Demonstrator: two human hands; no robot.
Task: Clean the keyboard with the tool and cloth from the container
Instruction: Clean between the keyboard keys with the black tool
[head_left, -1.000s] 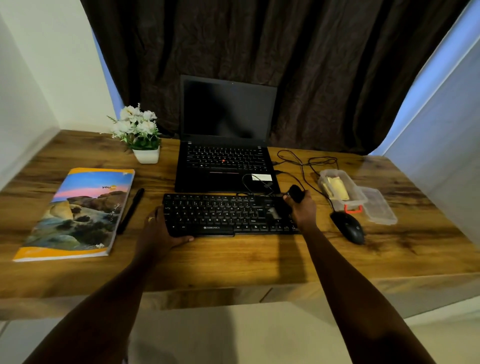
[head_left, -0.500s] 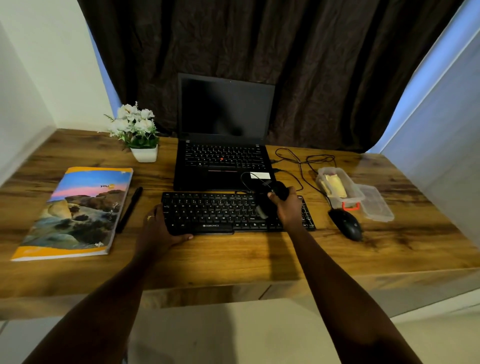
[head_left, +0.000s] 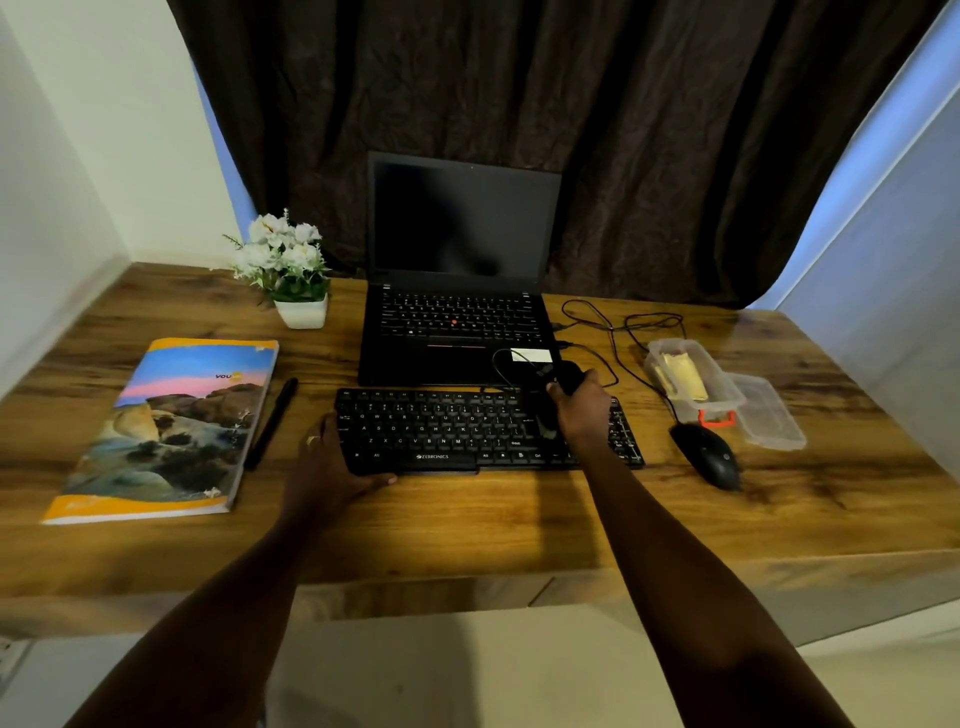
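A black keyboard (head_left: 447, 428) lies on the wooden desk in front of the laptop. My left hand (head_left: 324, 462) grips its front left corner, thumb on the front edge. My right hand (head_left: 582, 408) is closed around a black cleaning tool (head_left: 563, 375) and holds it over the right part of the keys; the tool's lower end is dark and hard to make out. To the right stands a clear plastic container (head_left: 724, 397) with a yellow cloth (head_left: 685, 375) inside, and its lid (head_left: 769, 415) lies beside it.
An open black laptop (head_left: 457, 291) stands behind the keyboard. A black mouse (head_left: 709, 454) and loose cables (head_left: 623, 327) lie on the right. A book (head_left: 171, 426), a black pen (head_left: 272, 421) and a potted white flower (head_left: 288, 270) sit on the left.
My right hand with the tool moved left from the keyboard's right end over the keys. My left hand stayed on the left corner.
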